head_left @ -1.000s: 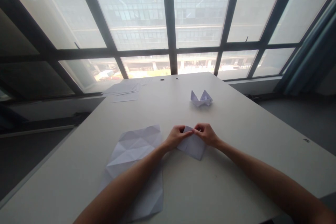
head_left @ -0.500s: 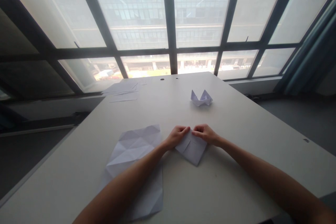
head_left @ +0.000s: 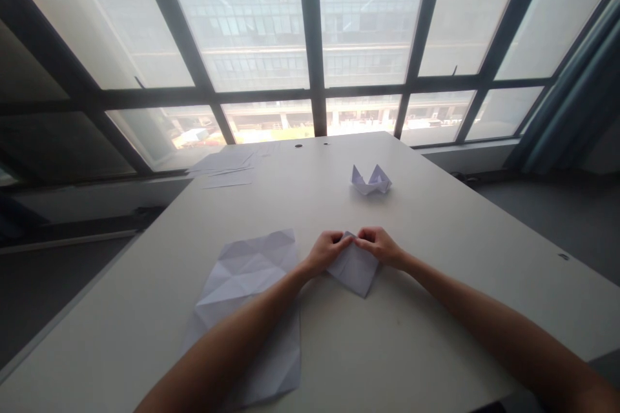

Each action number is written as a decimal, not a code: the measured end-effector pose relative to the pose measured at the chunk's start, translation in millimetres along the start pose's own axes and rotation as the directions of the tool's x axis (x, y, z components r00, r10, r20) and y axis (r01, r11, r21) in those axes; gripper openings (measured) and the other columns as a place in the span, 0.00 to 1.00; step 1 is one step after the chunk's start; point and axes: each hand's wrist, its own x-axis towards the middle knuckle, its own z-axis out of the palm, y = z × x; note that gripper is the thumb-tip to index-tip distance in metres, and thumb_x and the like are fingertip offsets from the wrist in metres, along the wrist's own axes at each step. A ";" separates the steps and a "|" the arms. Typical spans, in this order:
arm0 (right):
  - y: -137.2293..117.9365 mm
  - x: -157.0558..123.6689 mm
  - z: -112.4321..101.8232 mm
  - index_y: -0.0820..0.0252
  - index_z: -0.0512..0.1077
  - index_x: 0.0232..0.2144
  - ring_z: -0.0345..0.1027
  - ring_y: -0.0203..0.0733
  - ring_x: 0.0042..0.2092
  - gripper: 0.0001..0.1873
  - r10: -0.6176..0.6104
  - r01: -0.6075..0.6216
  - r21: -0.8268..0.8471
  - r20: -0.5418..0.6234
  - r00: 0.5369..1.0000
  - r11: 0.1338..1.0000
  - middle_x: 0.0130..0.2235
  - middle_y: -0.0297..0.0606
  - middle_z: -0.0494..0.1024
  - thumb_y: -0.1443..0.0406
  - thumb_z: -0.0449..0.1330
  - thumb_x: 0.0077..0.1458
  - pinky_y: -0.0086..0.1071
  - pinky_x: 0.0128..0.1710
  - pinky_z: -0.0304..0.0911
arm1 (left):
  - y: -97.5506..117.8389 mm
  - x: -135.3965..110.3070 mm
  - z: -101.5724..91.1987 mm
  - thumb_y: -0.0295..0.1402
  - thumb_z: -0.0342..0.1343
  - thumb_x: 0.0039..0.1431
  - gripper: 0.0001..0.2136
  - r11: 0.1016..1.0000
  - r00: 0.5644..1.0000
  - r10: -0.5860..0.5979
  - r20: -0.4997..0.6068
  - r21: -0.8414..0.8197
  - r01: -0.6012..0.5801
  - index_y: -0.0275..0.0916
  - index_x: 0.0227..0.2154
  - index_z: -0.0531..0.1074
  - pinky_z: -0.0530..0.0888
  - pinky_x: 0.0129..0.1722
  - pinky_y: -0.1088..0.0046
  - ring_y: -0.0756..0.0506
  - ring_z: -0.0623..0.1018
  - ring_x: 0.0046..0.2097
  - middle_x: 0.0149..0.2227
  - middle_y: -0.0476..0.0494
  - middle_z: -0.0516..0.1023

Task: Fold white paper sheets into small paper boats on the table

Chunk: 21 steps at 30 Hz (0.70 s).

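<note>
A white folded paper (head_left: 357,272), shaped like a diamond with one corner toward me, is between my two hands above the table. My left hand (head_left: 327,251) pinches its upper left side, thumb on top. From the right, my right hand (head_left: 379,246) grips the upper right side, its thumb almost meeting the left one near the top corner. The fingers under the paper are hidden. Beyond my hands stands a folded paper piece (head_left: 372,182) with two upright points. Partly under my left forearm lies a creased white sheet (head_left: 252,264).
The white table (head_left: 426,348) reaches toward a large framed window (head_left: 314,45). Several loose paper sheets (head_left: 225,164) lie at its far left. A blue-grey curtain (head_left: 566,90) hangs at the right.
Both thumbs have pressed inward along the paper's top, and its top corner now shows between my hands. The paper's near corner has risen slightly away from me.
</note>
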 end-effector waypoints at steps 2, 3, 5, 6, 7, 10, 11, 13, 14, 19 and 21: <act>0.9 0.3 1.1 0.61 0.67 0.22 0.54 0.33 0.25 0.20 -0.003 0.003 -0.016 -0.009 1.000 1.000 0.22 0.29 0.64 0.52 0.60 0.53 0.27 0.24 0.49 | -2.4 1.2 0.5 0.55 0.54 0.55 0.25 1.000 1.000 -0.011 -0.006 0.003 0.011 0.34 0.21 0.67 0.52 0.21 0.76 0.53 0.57 0.23 0.20 0.53 0.58; 1.4 0.5 1.7 0.61 0.66 0.21 0.54 0.33 0.25 0.20 -0.006 0.006 -0.020 -0.008 1.000 1.000 0.21 0.29 0.63 0.52 0.59 0.53 0.27 0.24 0.48 | -2.9 1.6 0.5 0.55 0.54 0.55 0.25 1.000 1.000 -0.015 -0.009 0.005 0.015 0.34 0.21 0.67 0.51 0.21 0.76 0.53 0.57 0.23 0.20 0.53 0.58; 3.0 0.9 3.0 0.61 0.66 0.20 0.53 0.33 0.25 0.21 -0.011 0.011 -0.020 -0.009 1.000 1.000 0.21 0.29 0.62 0.52 0.59 0.54 0.27 0.24 0.48 | -2.3 1.7 0.1 0.55 0.54 0.55 0.25 1.000 1.000 -0.018 -0.012 0.009 0.018 0.34 0.20 0.67 0.51 0.21 0.76 0.53 0.57 0.23 0.20 0.53 0.58; 4.0 1.0 3.6 0.61 0.66 0.21 0.54 0.33 0.25 0.21 -0.014 0.013 -0.017 -0.020 1.000 1.000 0.21 0.29 0.63 0.51 0.59 0.54 0.27 0.24 0.48 | -1.1 1.5 -0.2 0.55 0.54 0.54 0.25 1.000 1.000 -0.018 -0.012 0.009 0.018 0.34 0.21 0.68 0.52 0.21 0.77 0.53 0.57 0.24 0.20 0.52 0.58; 5.1 1.1 4.1 0.62 0.67 0.21 0.54 0.33 0.25 0.20 -0.016 0.015 -0.016 -0.038 0.999 1.000 0.21 0.29 0.63 0.51 0.59 0.54 0.27 0.24 0.49 | 0.4 1.2 -0.6 0.55 0.55 0.53 0.25 1.000 1.000 -0.019 -0.006 0.007 0.019 0.33 0.22 0.69 0.52 0.21 0.77 0.53 0.58 0.24 0.21 0.52 0.59; 8.4 1.5 5.0 0.62 0.70 0.24 0.56 0.34 0.26 0.19 -0.011 0.010 -0.013 -0.108 0.994 1.000 0.23 0.31 0.66 0.52 0.59 0.54 0.27 0.24 0.51 | 5.8 -0.1 -1.8 0.55 0.59 0.49 0.25 0.999 0.999 -0.030 0.034 -0.009 0.031 0.32 0.25 0.72 0.55 0.23 0.77 0.52 0.61 0.25 0.23 0.50 0.63; 9.1 1.6 4.9 0.63 0.70 0.24 0.57 0.34 0.26 0.19 -0.007 0.006 -0.008 -0.123 0.992 1.000 0.24 0.31 0.67 0.52 0.60 0.54 0.27 0.24 0.51 | 7.3 -0.7 -2.1 0.55 0.59 0.48 0.25 0.999 0.998 -0.034 0.044 -0.014 0.035 0.32 0.26 0.72 0.55 0.23 0.77 0.52 0.61 0.25 0.23 0.50 0.64; 9.6 1.8 4.3 0.63 0.70 0.25 0.57 0.34 0.26 0.19 0.003 -0.003 0.004 -0.117 0.993 1.000 0.24 0.32 0.68 0.52 0.60 0.53 0.27 0.25 0.51 | 9.6 -1.9 -2.3 0.56 0.59 0.48 0.26 0.999 0.998 -0.033 0.048 -0.012 0.034 0.31 0.26 0.73 0.55 0.24 0.77 0.52 0.61 0.25 0.23 0.50 0.64; 9.3 1.7 3.7 0.63 0.69 0.24 0.56 0.34 0.26 0.19 0.006 -0.006 0.005 -0.097 0.995 1.000 0.23 0.31 0.67 0.52 0.60 0.52 0.27 0.24 0.51 | 10.3 -2.5 -2.3 0.56 0.59 0.48 0.26 1.000 0.999 -0.027 0.043 -0.005 0.027 0.31 0.26 0.73 0.55 0.24 0.77 0.52 0.61 0.25 0.23 0.51 0.64; 4.8 0.3 1.6 0.61 0.65 0.20 0.51 0.32 0.24 0.22 -0.001 0.001 -0.003 -0.010 1.000 1.000 0.21 0.28 0.60 0.50 0.60 0.52 0.27 0.23 0.46 | 12.5 -4.2 -1.2 0.57 0.58 0.49 0.26 1.000 1.000 -0.010 0.023 0.018 0.009 0.32 0.24 0.73 0.54 0.23 0.77 0.53 0.61 0.25 0.22 0.51 0.64; 3.2 -0.5 1.7 0.61 0.64 0.20 0.50 0.32 0.24 0.22 0.003 -0.003 0.010 -0.022 1.000 1.000 0.21 0.28 0.59 0.50 0.61 0.51 0.27 0.23 0.45 | 12.8 -4.0 -0.6 0.58 0.57 0.49 0.27 1.000 1.000 -0.024 0.011 0.009 0.024 0.32 0.24 0.73 0.54 0.23 0.77 0.53 0.60 0.25 0.21 0.51 0.63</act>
